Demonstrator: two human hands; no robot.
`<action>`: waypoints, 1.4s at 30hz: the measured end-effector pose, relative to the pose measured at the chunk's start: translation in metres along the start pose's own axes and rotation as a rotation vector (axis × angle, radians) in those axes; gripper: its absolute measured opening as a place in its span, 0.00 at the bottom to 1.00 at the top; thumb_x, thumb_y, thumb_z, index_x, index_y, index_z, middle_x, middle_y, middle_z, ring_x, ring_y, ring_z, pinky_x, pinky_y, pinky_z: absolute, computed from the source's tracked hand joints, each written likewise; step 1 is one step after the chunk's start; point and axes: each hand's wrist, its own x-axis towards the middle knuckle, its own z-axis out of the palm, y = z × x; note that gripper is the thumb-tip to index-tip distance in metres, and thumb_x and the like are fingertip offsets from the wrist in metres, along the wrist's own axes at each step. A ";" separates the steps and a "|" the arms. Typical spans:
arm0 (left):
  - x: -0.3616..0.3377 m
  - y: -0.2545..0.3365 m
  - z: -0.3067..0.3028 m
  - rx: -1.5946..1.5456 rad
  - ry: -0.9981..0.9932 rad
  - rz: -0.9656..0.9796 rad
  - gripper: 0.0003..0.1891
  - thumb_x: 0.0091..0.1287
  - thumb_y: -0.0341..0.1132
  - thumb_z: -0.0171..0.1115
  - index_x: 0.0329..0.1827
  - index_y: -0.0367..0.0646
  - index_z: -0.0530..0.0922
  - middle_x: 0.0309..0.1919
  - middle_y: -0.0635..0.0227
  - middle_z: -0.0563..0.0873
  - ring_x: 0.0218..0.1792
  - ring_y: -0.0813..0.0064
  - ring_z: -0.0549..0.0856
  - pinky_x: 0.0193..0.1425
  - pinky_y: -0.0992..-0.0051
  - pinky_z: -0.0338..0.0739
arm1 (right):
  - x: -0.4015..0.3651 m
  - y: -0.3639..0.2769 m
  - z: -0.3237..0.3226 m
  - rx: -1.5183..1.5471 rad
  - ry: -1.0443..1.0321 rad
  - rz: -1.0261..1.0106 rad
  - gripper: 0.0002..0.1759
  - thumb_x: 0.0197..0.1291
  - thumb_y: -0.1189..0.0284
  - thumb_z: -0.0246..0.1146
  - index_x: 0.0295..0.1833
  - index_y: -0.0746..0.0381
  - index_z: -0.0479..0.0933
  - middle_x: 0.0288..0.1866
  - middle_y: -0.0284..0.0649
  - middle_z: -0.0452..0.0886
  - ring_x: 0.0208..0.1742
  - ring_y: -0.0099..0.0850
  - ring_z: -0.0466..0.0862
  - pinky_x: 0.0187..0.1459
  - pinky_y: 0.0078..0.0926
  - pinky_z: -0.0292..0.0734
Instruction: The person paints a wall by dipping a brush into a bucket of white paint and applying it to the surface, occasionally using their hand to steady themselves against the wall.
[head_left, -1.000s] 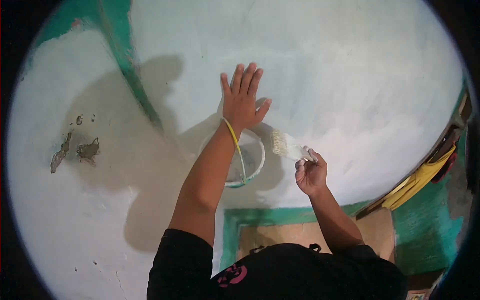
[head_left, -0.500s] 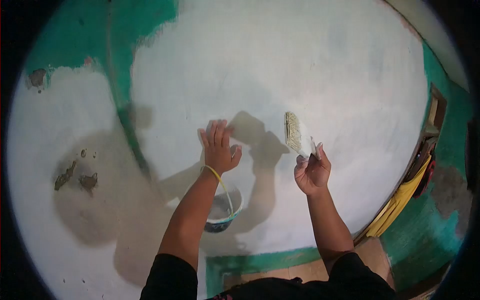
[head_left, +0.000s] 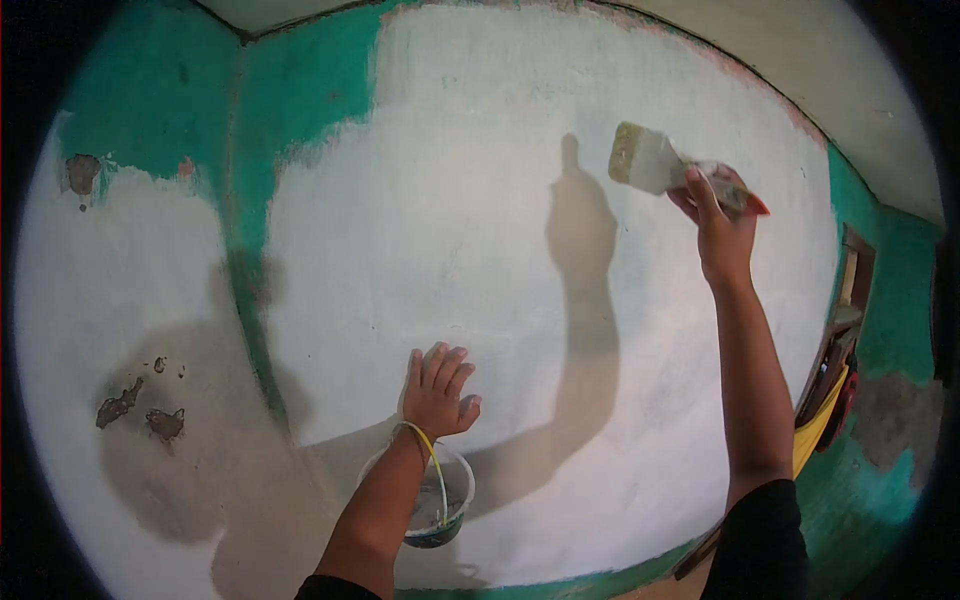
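My right hand [head_left: 728, 225] is raised at the upper right, its fingers wrapped round the handle of a wide paintbrush [head_left: 648, 160] whose bristles point left. My left hand [head_left: 438, 390] rests against the white-painted wall [head_left: 470, 240] with its fingers spread. From my left wrist hangs a small bucket [head_left: 455, 490] by its yellow and white handle. Some greyish-white content shows inside it, partly hidden by my forearm.
Green paint [head_left: 310, 85] covers the wall's upper left and its corner line. Chipped patches [head_left: 165, 422] mark the left wall. At the right are a wooden-framed opening [head_left: 853, 275] and a yellow cloth [head_left: 815, 430]. The ceiling [head_left: 800, 60] borders the top right.
The view has tilted upward, showing more ceiling. My right hand has risen to the right with the brush, now turned sideways. My left hand and the bucket appear lower in view.
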 end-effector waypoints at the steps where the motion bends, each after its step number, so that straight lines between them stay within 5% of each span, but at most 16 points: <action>1: 0.000 0.001 0.000 -0.009 0.006 -0.002 0.26 0.54 0.47 0.59 0.56 0.48 0.70 0.64 0.62 0.68 0.70 0.54 0.62 0.70 0.38 0.51 | 0.011 0.000 0.008 -0.047 -0.032 -0.024 0.24 0.62 0.70 0.65 0.59 0.71 0.68 0.48 0.44 0.78 0.49 0.34 0.83 0.53 0.33 0.84; 12: 0.002 0.004 -0.007 0.023 -0.028 -0.047 0.23 0.53 0.46 0.61 0.52 0.50 0.73 0.64 0.67 0.69 0.70 0.60 0.62 0.68 0.44 0.58 | 0.138 0.027 0.073 0.172 0.184 -0.270 0.29 0.58 0.69 0.69 0.57 0.76 0.67 0.46 0.49 0.79 0.48 0.35 0.83 0.44 0.32 0.88; 14: 0.004 0.004 -0.007 0.012 -0.013 -0.054 0.22 0.51 0.44 0.62 0.50 0.50 0.74 0.63 0.67 0.70 0.69 0.61 0.63 0.68 0.44 0.59 | 0.166 0.045 0.073 -0.139 0.260 -0.334 0.25 0.60 0.71 0.67 0.54 0.77 0.68 0.48 0.51 0.78 0.46 0.38 0.84 0.47 0.33 0.88; 16: 0.005 0.004 -0.010 0.002 -0.024 -0.055 0.22 0.50 0.44 0.62 0.49 0.50 0.73 0.63 0.67 0.70 0.69 0.61 0.64 0.68 0.44 0.59 | 0.146 0.029 0.085 -0.042 0.251 -0.264 0.27 0.59 0.67 0.69 0.54 0.76 0.69 0.49 0.50 0.78 0.46 0.36 0.84 0.46 0.32 0.88; 18: 0.005 0.003 -0.010 -0.007 -0.039 -0.057 0.22 0.50 0.43 0.62 0.49 0.50 0.73 0.63 0.68 0.70 0.69 0.61 0.64 0.68 0.44 0.59 | 0.141 0.028 0.084 -0.286 0.231 -0.255 0.30 0.57 0.61 0.71 0.54 0.73 0.71 0.46 0.47 0.81 0.43 0.31 0.85 0.42 0.26 0.87; 19: 0.005 0.003 -0.010 -0.011 -0.027 -0.055 0.22 0.50 0.43 0.62 0.49 0.50 0.73 0.63 0.67 0.70 0.69 0.61 0.64 0.69 0.44 0.59 | 0.142 0.031 0.079 -0.616 0.281 -0.465 0.29 0.54 0.55 0.72 0.48 0.69 0.76 0.39 0.44 0.84 0.39 0.25 0.85 0.37 0.21 0.82; 20: 0.004 0.003 -0.009 -0.017 -0.017 -0.053 0.23 0.50 0.43 0.62 0.50 0.49 0.73 0.63 0.67 0.70 0.69 0.61 0.64 0.69 0.45 0.58 | 0.140 0.034 0.075 -0.617 0.284 -0.460 0.29 0.54 0.55 0.72 0.48 0.69 0.76 0.39 0.44 0.84 0.39 0.25 0.85 0.37 0.21 0.82; 22: 0.003 0.002 -0.007 -0.022 -0.020 -0.047 0.22 0.50 0.43 0.61 0.50 0.49 0.72 0.63 0.67 0.70 0.69 0.61 0.64 0.70 0.45 0.58 | 0.117 0.021 0.073 -0.786 0.122 -0.438 0.25 0.51 0.52 0.73 0.35 0.64 0.76 0.30 0.44 0.84 0.32 0.38 0.85 0.37 0.29 0.79; 26: 0.001 0.001 -0.005 -0.022 -0.018 -0.043 0.22 0.51 0.44 0.59 0.49 0.49 0.72 0.63 0.67 0.70 0.70 0.61 0.64 0.71 0.46 0.55 | 0.097 0.026 0.055 -0.889 -0.001 -0.546 0.26 0.49 0.52 0.74 0.28 0.63 0.72 0.28 0.46 0.83 0.32 0.37 0.85 0.36 0.31 0.78; 30: 0.002 0.002 -0.007 -0.033 -0.023 -0.054 0.21 0.51 0.43 0.59 0.49 0.49 0.72 0.63 0.67 0.70 0.70 0.60 0.64 0.72 0.47 0.54 | 0.070 0.021 0.045 -0.981 -0.287 -0.651 0.18 0.51 0.59 0.73 0.40 0.60 0.82 0.33 0.43 0.83 0.34 0.38 0.84 0.37 0.32 0.79; 35: 0.002 0.002 -0.008 -0.036 -0.011 -0.057 0.21 0.50 0.42 0.59 0.49 0.49 0.72 0.63 0.67 0.70 0.69 0.61 0.65 0.73 0.48 0.53 | 0.076 0.016 0.045 -0.923 -0.561 -0.819 0.15 0.53 0.71 0.72 0.46 0.64 0.82 0.37 0.45 0.84 0.38 0.38 0.84 0.40 0.30 0.79; 39: 0.001 0.001 -0.006 -0.040 -0.015 -0.062 0.24 0.48 0.41 0.61 0.50 0.49 0.69 0.61 0.66 0.71 0.70 0.60 0.64 0.73 0.46 0.52 | 0.092 0.000 0.048 -0.939 -0.521 -0.531 0.14 0.55 0.73 0.71 0.47 0.65 0.82 0.45 0.45 0.85 0.42 0.36 0.86 0.45 0.29 0.80; 40: 0.001 0.001 -0.005 -0.040 -0.009 -0.060 0.24 0.48 0.42 0.61 0.50 0.49 0.70 0.61 0.66 0.72 0.70 0.59 0.64 0.73 0.46 0.52 | 0.105 -0.001 0.048 -0.898 -0.545 -0.701 0.13 0.56 0.74 0.70 0.47 0.65 0.82 0.44 0.43 0.86 0.40 0.31 0.85 0.44 0.27 0.79; 42: 0.000 0.001 -0.004 -0.038 -0.006 -0.064 0.23 0.49 0.43 0.61 0.50 0.49 0.70 0.61 0.66 0.72 0.70 0.59 0.65 0.73 0.46 0.52 | 0.123 -0.005 0.054 -0.906 -0.438 -0.701 0.12 0.58 0.73 0.68 0.47 0.64 0.82 0.42 0.41 0.87 0.38 0.26 0.84 0.44 0.24 0.78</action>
